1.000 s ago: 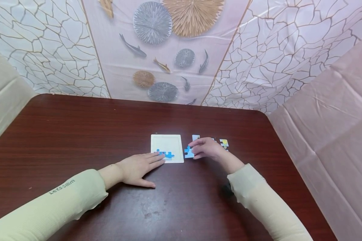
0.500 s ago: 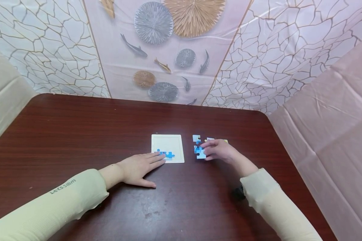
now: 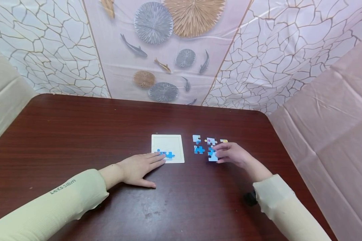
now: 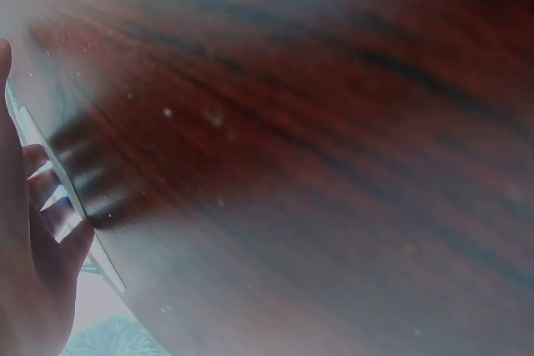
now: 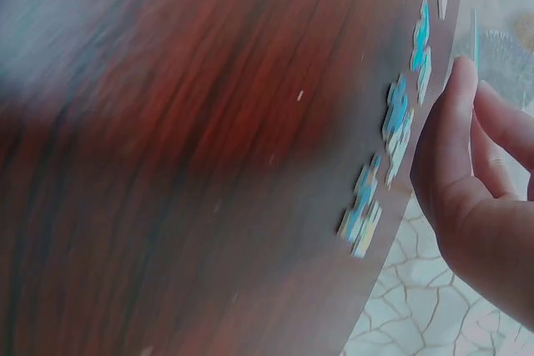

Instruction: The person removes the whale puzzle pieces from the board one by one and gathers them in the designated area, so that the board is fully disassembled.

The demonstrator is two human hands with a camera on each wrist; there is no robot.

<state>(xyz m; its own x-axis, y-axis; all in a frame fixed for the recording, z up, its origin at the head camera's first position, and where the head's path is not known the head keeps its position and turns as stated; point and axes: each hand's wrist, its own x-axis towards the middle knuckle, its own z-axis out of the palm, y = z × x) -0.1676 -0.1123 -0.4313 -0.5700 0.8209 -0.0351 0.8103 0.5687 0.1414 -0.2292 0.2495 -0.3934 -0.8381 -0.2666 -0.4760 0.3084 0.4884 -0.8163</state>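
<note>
My left hand [image 3: 140, 169] lies flat with straight fingers over the lower left of the white square puzzle tray [image 3: 169, 142]. Blue puzzle pieces [image 3: 169, 155] sit in the tray's bottom part, partly covered by those fingertips. To the right, my right hand [image 3: 233, 154] pinches a light blue puzzle piece [image 3: 212, 157] between thumb and fingers. The right wrist view shows this piece edge-on as a thin upright sliver [image 5: 476, 35] at the fingertips, above the table. Behind it, a blue piece [image 3: 211, 149] is partly hidden in the head view.
Several loose puzzle pieces lie right of the tray: a pale one [image 3: 196, 138], a blue one [image 3: 199, 149], a pinkish one [image 3: 211, 141] and a yellow-marked one [image 3: 224, 141]. The dark brown table [image 3: 93, 134] ends at a patterned cloth backdrop [image 3: 169, 67].
My right hand has moved right, away from the tray, carrying the light blue piece across the loose pieces and uncovering some of them. The left hand has stayed in place.
</note>
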